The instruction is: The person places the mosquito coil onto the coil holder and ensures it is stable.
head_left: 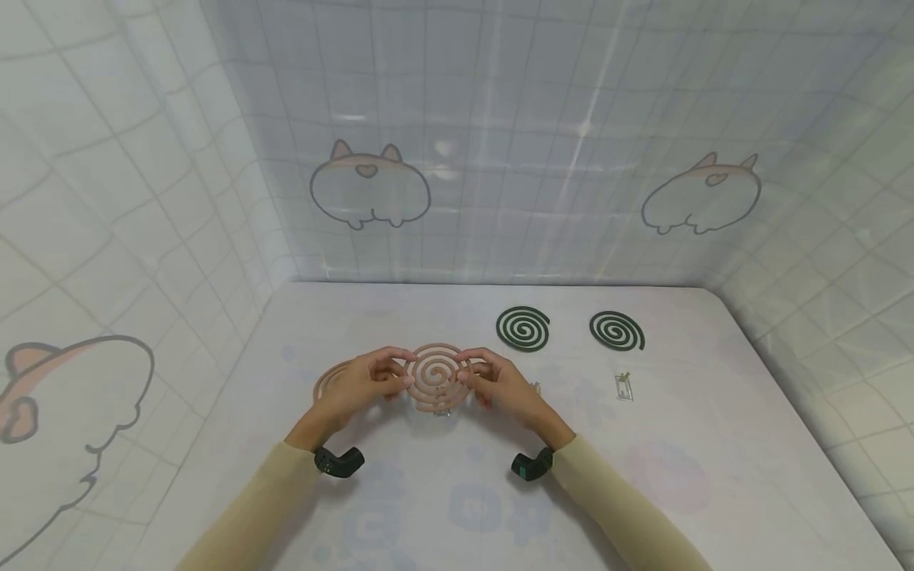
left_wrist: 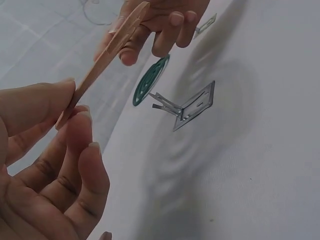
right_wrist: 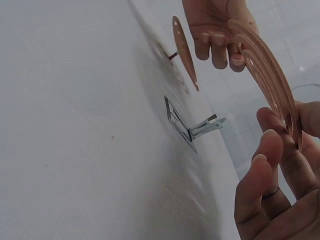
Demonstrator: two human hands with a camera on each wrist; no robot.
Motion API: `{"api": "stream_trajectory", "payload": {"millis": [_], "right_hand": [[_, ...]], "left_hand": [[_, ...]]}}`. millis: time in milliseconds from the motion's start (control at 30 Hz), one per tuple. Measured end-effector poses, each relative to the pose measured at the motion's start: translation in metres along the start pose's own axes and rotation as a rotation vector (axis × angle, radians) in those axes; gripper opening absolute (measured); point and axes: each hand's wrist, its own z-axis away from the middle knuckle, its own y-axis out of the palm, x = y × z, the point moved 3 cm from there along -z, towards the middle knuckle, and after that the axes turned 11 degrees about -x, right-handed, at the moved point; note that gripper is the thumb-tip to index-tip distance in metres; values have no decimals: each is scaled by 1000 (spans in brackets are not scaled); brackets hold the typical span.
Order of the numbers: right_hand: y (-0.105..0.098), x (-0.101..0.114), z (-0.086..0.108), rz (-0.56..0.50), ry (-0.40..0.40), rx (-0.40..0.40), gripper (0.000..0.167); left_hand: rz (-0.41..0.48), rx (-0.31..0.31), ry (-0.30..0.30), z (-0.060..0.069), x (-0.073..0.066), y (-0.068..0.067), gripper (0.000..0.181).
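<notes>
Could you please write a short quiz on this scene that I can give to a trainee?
1. Count: in the head view, how many green coils lie on the table?

2. True or false: the metal stand in the middle of the right wrist view has no coil mounted on it.

3. Multiple choice: what do the left hand and the right hand hold between them?
A. a green coil
B. a metal stand
C. a brown coil

Key: 1. Two. 2. True. 3. C.
</notes>
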Motion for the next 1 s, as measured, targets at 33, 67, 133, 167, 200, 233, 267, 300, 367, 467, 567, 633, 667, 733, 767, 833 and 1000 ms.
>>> {"api": "stream_trajectory", "payload": {"millis": [33,67,133,167,200,233,267,300,367,467,567,633,667,733,767,833,1000], "right_hand": [[0,0,1,4,-1,-1,37],[1,0,1,8,-1,-2,37],[1,0,2,16,0,-4,37],[1,0,2,22,1,-6,37],[1,0,3,27,1,-7,37],[1,-1,3,33,3,-8,36],[1,-1,3,38,5,-10,36],[1,-1,4,43,8,-11,37],[1,-3,5,46,16,-13,37],[0,-5,8,50,25,-17,37],[0,-6,11,55,29,-19,36],[0,-7,12,56,32,-20,36],[0,-8,12,59,33,-21,36],[1,-10,12,59,35,-20,37],[1,-11,12,59,38,-22,37],[1,-12,13,62,42,-27,37],[3,-13,16,70,68,-42,36]], "left_hand": [[0,0,3,1,0,0,42],[-1,3,7,1,-1,1,41],[-10,8,17,3,-2,2,41],[-15,7,20,4,-3,2,40],[-21,9,24,4,-3,3,40],[-25,10,30,5,-4,3,40],[-31,12,33,6,-4,4,40],[-35,13,35,7,-4,4,40],[-36,17,34,8,-4,6,40],[-41,32,32,8,-3,9,41],[-38,42,36,7,0,10,42],[-34,44,38,7,1,11,41],[-33,42,39,7,2,11,41],[-41,37,43,7,2,11,40],[-46,34,43,7,2,11,40],[-58,26,45,6,2,11,40],[-75,9,55,6,0,11,41]]}}
